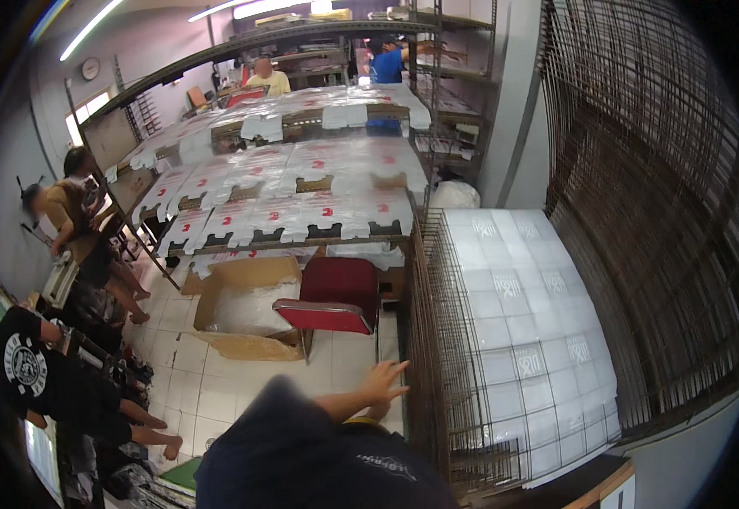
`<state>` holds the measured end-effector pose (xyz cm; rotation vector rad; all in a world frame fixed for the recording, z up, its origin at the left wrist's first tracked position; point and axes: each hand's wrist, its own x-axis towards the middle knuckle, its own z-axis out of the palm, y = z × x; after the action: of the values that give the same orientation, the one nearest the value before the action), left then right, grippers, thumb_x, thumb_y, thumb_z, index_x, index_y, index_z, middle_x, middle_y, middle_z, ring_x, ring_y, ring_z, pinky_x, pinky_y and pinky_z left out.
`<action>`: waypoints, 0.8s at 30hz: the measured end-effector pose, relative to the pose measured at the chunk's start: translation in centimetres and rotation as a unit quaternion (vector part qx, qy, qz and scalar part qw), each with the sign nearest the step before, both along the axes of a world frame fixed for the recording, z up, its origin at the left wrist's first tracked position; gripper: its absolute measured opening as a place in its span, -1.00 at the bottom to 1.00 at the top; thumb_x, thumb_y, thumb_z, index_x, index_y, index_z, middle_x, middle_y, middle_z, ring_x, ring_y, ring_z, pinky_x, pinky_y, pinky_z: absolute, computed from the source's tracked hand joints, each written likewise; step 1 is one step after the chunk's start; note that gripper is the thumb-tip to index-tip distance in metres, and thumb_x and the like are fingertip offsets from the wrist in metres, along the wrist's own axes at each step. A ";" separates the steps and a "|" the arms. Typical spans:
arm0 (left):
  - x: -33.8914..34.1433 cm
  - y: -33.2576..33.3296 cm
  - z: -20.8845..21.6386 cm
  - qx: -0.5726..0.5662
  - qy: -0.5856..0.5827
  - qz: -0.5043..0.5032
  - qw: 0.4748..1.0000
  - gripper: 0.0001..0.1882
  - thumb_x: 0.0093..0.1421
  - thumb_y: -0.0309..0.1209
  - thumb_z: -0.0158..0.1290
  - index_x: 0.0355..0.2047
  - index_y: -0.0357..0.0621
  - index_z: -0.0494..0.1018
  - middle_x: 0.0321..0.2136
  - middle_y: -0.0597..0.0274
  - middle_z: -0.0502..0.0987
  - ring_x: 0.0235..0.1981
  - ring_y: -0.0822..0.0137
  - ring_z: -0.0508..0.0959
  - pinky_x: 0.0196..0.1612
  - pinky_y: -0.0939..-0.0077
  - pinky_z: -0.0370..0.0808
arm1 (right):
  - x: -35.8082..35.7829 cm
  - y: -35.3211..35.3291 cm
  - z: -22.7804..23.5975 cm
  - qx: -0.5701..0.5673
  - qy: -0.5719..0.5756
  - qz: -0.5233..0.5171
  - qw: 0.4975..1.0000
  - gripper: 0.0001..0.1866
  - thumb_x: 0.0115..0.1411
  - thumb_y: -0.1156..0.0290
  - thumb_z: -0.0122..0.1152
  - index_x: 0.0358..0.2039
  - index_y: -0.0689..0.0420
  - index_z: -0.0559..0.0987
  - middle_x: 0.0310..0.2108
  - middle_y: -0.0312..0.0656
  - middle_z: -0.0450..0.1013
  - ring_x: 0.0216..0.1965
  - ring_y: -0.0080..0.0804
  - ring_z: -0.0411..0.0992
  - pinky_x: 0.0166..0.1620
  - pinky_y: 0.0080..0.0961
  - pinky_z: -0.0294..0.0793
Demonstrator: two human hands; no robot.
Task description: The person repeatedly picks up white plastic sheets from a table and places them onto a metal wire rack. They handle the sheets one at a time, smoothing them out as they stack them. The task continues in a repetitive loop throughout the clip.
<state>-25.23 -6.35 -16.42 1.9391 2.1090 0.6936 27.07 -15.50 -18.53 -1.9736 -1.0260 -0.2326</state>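
- Wire rack (450,339) stacks flat, holding white printed sheets (522,339) apart.
- Your left hand (382,382), fingers spread, empty, reaches beside the rack's edge.
- Right hand unseen.

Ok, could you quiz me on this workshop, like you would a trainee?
1. True or false: the red chair stands right beside the open cardboard box.
2. The person in the dark shirt at the bottom stretches out a hand. What is it nearest to? A) the wire racks B) the wall clock C) the shelves at the back
3. Fill in: the sheets spread over the long table are mostly ___ in colour.

Key: 1 true; 2 A; 3 white.
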 end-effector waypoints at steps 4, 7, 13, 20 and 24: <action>-8.7 -7.9 -7.0 -0.338 -0.087 0.075 0.934 -0.15 0.03 0.20 -0.04 0.17 -0.14 0.12 0.08 -0.16 0.26 0.11 -0.03 0.28 0.14 0.26 0.21 | -0.8 1.5 0.5 0.016 0.021 -0.017 1.000 -0.54 0.12 0.29 0.08 0.01 0.21 0.35 -0.07 0.09 0.29 -0.05 -0.05 0.28 -0.02 -0.20 0.29; -16.8 -17.5 -16.7 -0.541 -0.072 0.119 0.830 -0.15 -0.01 0.19 0.03 0.06 -0.30 0.26 0.00 -0.22 0.34 0.07 -0.02 0.34 0.10 0.26 0.27 | -1.0 1.2 0.4 0.004 0.033 -0.033 0.999 -0.54 0.12 0.31 0.07 0.03 0.19 0.34 -0.07 0.10 0.27 -0.04 -0.03 0.26 -0.01 -0.20 0.28; -15.9 -13.4 -18.0 -0.539 -0.013 0.090 0.838 -0.24 -0.05 0.14 0.10 -0.05 -0.29 0.37 -0.20 -0.14 0.47 -0.13 0.01 0.46 -0.06 0.24 0.39 | 1.5 -5.7 -0.9 -0.015 0.052 -0.175 0.983 -0.52 0.13 0.34 0.05 0.07 0.17 0.30 -0.05 0.13 0.23 -0.01 0.00 0.23 0.01 -0.18 0.25; -5.5 2.5 -8.2 -0.523 -0.136 -0.324 0.777 -0.17 0.03 0.30 -0.11 0.00 -0.23 0.35 -0.03 -0.05 0.38 0.04 0.07 0.32 0.07 0.24 0.25 | 4.9 -14.2 -10.3 0.022 0.125 -0.538 0.834 -0.50 0.14 0.38 0.03 0.11 0.14 0.27 -0.03 0.15 0.18 0.03 0.05 0.18 0.04 -0.17 0.23; 7.3 4.6 -0.9 -0.554 -0.115 -0.298 0.769 -0.59 0.20 -0.18 -0.10 -0.02 -0.13 0.38 -0.13 -0.05 0.45 0.02 0.04 0.34 0.09 0.28 0.21 | 6.3 -15.2 -12.5 0.069 0.130 -0.596 0.790 -0.48 0.14 0.41 0.02 0.14 0.12 0.25 -0.02 0.17 0.15 0.05 0.07 0.16 0.05 -0.16 0.21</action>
<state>-17.94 -1.77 -17.30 1.4784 1.0976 -0.3916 33.38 -30.67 -31.04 -2.1639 0.5326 -0.6577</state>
